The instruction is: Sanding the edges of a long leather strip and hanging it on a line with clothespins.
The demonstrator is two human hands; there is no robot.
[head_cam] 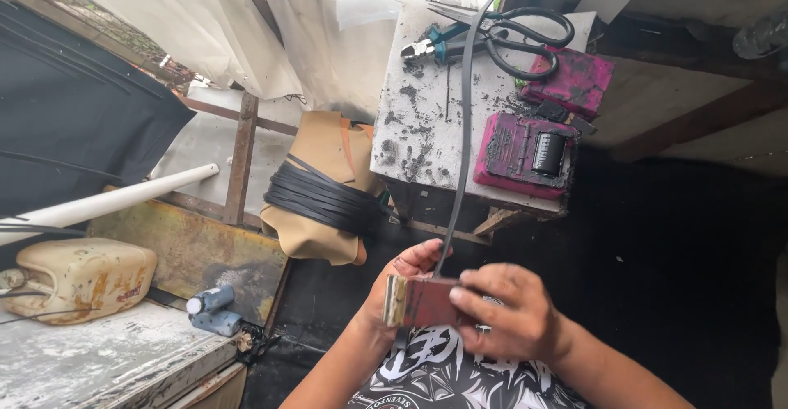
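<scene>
Both hands grip red block (423,301): left hand (408,271) behind, right hand (505,310) fingers wrapped over front. Black strap (465,122) rises from block twd tabletop (427,122), scissors (525,36) beyond.

Both hands grip a small reddish block (427,302) w/ a pale end: left hand (402,282) behind, right hand (505,315) over the front. A dark strap (466,130) runs up from it across the stained table (427,130), past scissors (525,36) & pliers (435,44).
</scene>
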